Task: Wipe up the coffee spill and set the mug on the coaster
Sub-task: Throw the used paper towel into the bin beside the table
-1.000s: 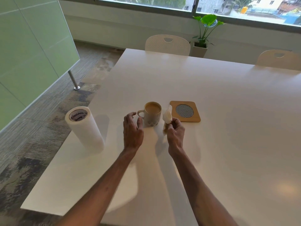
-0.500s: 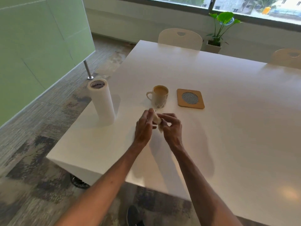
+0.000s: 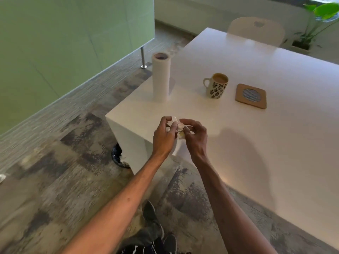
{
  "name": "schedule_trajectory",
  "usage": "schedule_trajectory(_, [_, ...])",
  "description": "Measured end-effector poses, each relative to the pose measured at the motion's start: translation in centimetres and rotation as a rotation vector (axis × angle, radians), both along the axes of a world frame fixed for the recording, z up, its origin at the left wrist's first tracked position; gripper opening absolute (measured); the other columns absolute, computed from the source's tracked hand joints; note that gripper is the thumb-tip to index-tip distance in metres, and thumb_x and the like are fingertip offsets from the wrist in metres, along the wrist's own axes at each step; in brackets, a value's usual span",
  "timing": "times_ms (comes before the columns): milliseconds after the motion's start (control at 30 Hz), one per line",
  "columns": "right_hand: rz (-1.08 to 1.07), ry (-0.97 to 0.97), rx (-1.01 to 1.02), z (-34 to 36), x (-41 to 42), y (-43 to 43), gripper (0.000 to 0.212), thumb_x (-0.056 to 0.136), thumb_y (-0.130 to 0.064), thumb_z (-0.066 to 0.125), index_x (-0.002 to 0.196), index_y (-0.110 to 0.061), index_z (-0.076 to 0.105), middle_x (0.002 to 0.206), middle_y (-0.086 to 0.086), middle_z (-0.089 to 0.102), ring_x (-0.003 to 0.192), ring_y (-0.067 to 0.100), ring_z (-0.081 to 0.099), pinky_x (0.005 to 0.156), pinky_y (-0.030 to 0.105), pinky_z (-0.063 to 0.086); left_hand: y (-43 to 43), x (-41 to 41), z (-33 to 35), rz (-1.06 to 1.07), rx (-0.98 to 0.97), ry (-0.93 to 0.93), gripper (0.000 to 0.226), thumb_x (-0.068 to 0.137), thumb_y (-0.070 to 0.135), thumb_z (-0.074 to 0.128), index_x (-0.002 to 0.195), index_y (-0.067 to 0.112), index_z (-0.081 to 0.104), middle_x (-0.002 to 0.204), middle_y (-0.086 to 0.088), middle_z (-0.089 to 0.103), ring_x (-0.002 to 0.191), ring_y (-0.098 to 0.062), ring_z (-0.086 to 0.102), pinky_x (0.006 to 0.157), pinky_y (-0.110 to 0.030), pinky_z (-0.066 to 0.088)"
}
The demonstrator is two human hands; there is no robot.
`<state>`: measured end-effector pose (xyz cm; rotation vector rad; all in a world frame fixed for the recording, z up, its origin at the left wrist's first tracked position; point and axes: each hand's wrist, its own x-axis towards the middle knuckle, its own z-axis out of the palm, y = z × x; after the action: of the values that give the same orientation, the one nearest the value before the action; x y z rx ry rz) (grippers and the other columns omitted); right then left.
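A cream mug [image 3: 217,87] with a dark leaf pattern stands upright on the white table [image 3: 256,134], full of milky coffee, handle to the left. Just right of it, apart from it, lies a square wooden coaster [image 3: 251,96] with a round grey mesh centre. Both my left hand [image 3: 164,136] and my right hand [image 3: 195,136] are closed on one crumpled, coffee-stained paper towel [image 3: 177,126], held over the table's near left corner. No spill shows on the tabletop from here.
A paper towel roll [image 3: 161,77] stands upright near the table's left edge. Two pale chairs and a potted plant [image 3: 311,26] are at the far side. A green partition [image 3: 64,48] is on the left, and a dark bin liner shows under the table corner.
My hands drew back from beside the mug to the near table corner, and the left hand joined the right on the towel, crumpling it. The camera moved back and left.
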<state>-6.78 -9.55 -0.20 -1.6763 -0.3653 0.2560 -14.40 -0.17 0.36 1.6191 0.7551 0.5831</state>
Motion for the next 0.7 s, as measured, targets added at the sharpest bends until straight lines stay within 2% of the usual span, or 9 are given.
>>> schedule_trajectory(67, [0.044, -0.001, -0.001, 0.1, -1.6, 1.5, 0.042, 0.090, 0.006, 0.063, 0.118, -0.019, 0.082, 0.118, 0.001, 0.078, 0.105, 0.022, 0.073, 0.090, 0.042, 0.064, 1.0, -2.0, -0.1, 0.030, -0.024, -0.031, 0.019, 0.112, 0.037, 0.057, 0.124, 0.024, 0.064, 0.113, 0.003, 0.077, 0.106, -0.023, 0.077, 0.096, -0.054, 0.063])
schedule_trajectory(167, [0.123, -0.014, -0.009, 0.3, -3.9, 4.2, 0.042, 0.093, 0.003, 0.064, 0.127, -0.017, 0.076, 0.121, 0.002, 0.077, 0.107, 0.017, 0.073, 0.090, 0.033, 0.062, 3.2, -4.9, -0.3, 0.085, -0.077, -0.101, 0.012, 0.112, 0.033, 0.057, 0.118, 0.026, 0.065, 0.101, 0.014, 0.078, 0.095, -0.015, 0.079, 0.088, -0.047, 0.068])
schedule_trajectory(300, [0.243, -0.029, -0.064, 0.0, -7.0, 8.8, 0.032, 0.098, -0.005, 0.068, 0.128, -0.016, 0.075, 0.124, 0.002, 0.076, 0.110, 0.018, 0.072, 0.091, 0.031, 0.060, 7.3, -8.7, -0.6, 0.237, -0.054, -0.126, 0.018, 0.112, 0.032, 0.056, 0.118, 0.021, 0.068, 0.105, 0.004, 0.080, 0.094, -0.016, 0.080, 0.080, -0.042, 0.069])
schedule_trajectory(400, [0.346, -0.133, -0.153, -0.4, -9.7, 13.0, 0.033, 0.098, -0.009, 0.071, 0.129, -0.016, 0.075, 0.125, 0.000, 0.076, 0.110, 0.013, 0.070, 0.091, 0.025, 0.054, 10.9, -11.9, -1.6, 0.344, -0.087, -0.127, 0.020, 0.113, 0.035, 0.055, 0.119, 0.023, 0.070, 0.100, 0.002, 0.080, 0.088, -0.015, 0.080, 0.073, -0.042, 0.069])
schedule_trajectory(533, [0.515, -0.238, -0.251, -1.5, -13.5, 19.2, 0.041, 0.094, -0.020, 0.078, 0.134, -0.019, 0.073, 0.122, 0.001, 0.077, 0.107, 0.014, 0.070, 0.090, 0.032, 0.058, 17.2, -16.1, -3.9, 0.466, -0.154, -0.080, 0.026, 0.112, 0.038, 0.055, 0.120, 0.019, 0.070, 0.104, -0.009, 0.079, 0.092, -0.033, 0.079, 0.074, -0.052, 0.067])
schedule_trajectory(633, [0.571, -0.316, -0.353, -2.9, -15.4, 24.7, 0.035, 0.098, -0.022, 0.072, 0.132, -0.022, 0.075, 0.121, 0.002, 0.077, 0.106, 0.019, 0.072, 0.088, 0.037, 0.060, 22.4, -17.9, -5.5, 0.495, -0.140, 0.010, 0.027, 0.107, 0.043, 0.056, 0.113, 0.022, 0.071, 0.101, -0.002, 0.078, 0.091, -0.025, 0.076, 0.082, -0.048, 0.062])
schedule_trajectory(700, [0.555, -0.306, -0.381, -3.8, -16.1, 28.4, 0.032, 0.098, -0.014, 0.067, 0.127, -0.020, 0.078, 0.118, 0.005, 0.078, 0.101, 0.020, 0.073, 0.084, 0.030, 0.060, 26.0, -18.5, -6.5, 0.471, -0.163, 0.080, 0.026, 0.105, 0.045, 0.054, 0.110, 0.025, 0.070, 0.106, -0.003, 0.078, 0.098, -0.027, 0.076, 0.091, -0.055, 0.062])
